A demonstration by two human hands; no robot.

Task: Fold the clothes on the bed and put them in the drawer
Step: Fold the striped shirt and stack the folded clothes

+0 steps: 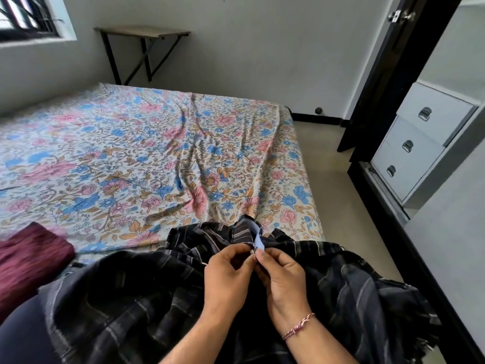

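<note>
Far left, I am seeing a folded maroon cloth (31,256) with a fuzzy, ribbed look, lying on the near corner of the bed (110,143). The bed sheet is thin cotton with pink and blue flowers and tan leaves, rumpling into long creases toward the middle. Behind it a small folding table (143,32) with a flat wooden top and black crossed metal legs is standing against the grey wall.

Centre, a dark shirt (126,306) of soft woven fabric with pale thin stripes is spreading across the near edge of the bed and draping toward me. A light blue strip (258,239) is showing along its front opening.

My left hand (227,279) is curling its fingers and pinching the shirt's front edge. My right hand (282,278), touching it fingertip to fingertip, is pinching the same edge just below the blue strip; a pink braided bracelet (298,326) is circling that wrist.

Right, a white drawer unit (420,143) with three flat fronts and shiny metal cup handles is sitting inside a black-framed wardrobe (378,82). The drawers are looking closed.
</note>
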